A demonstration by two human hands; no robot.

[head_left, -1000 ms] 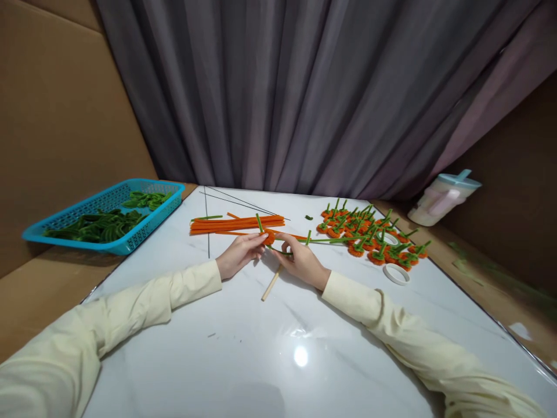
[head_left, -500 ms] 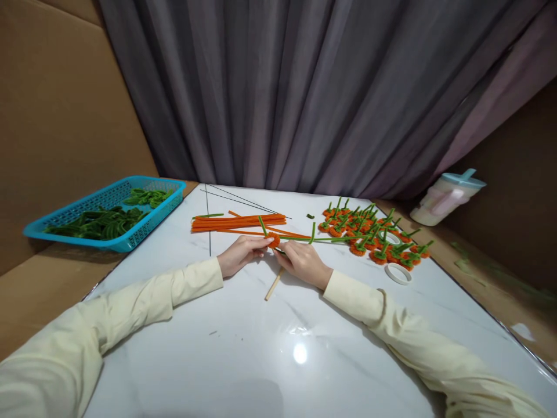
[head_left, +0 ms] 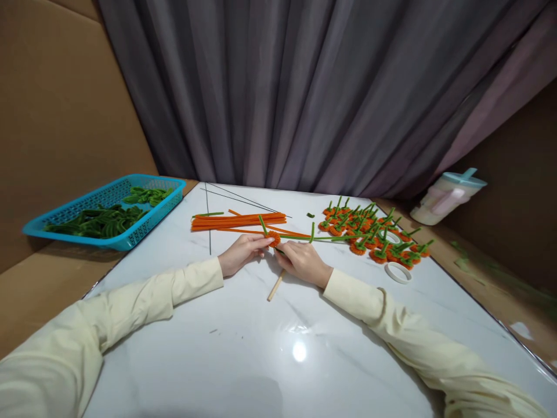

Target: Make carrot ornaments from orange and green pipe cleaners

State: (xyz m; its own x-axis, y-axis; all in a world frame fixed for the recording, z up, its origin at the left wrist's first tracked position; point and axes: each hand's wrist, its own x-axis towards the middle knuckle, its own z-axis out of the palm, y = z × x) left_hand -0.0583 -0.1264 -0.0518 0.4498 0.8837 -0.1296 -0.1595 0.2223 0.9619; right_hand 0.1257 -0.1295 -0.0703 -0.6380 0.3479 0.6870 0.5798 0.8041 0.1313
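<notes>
Between finger and thumb, my left hand (head_left: 238, 253) pinches a small orange pipe-cleaner pumpkin (head_left: 274, 238) with a green stem (head_left: 262, 224) pointing up. My right hand (head_left: 305, 265) is closed beside the pumpkin on a thin wooden stick (head_left: 275, 287), whose end sticks out below toward me. A bit of green pipe cleaner shows at the right fingertips; how it joins the pumpkin is hidden. Just beyond the right hand a short green pipe-cleaner piece (head_left: 312, 232) stands up, near long green stems on the table.
Behind my hands lies a bundle of orange pipe cleaners (head_left: 239, 221), with thin dark wires (head_left: 243, 199) behind it. Several finished pumpkins (head_left: 358, 248) with green stems are grouped right, by a white ring (head_left: 397, 273). A blue basket (head_left: 126, 242) holds green pieces; a lidded cup (head_left: 446, 198) stands right.
The wooden stick's lower end has shifted slightly to the right. Both hands stay in nearly the same place, with the pumpkin still in the left one.
</notes>
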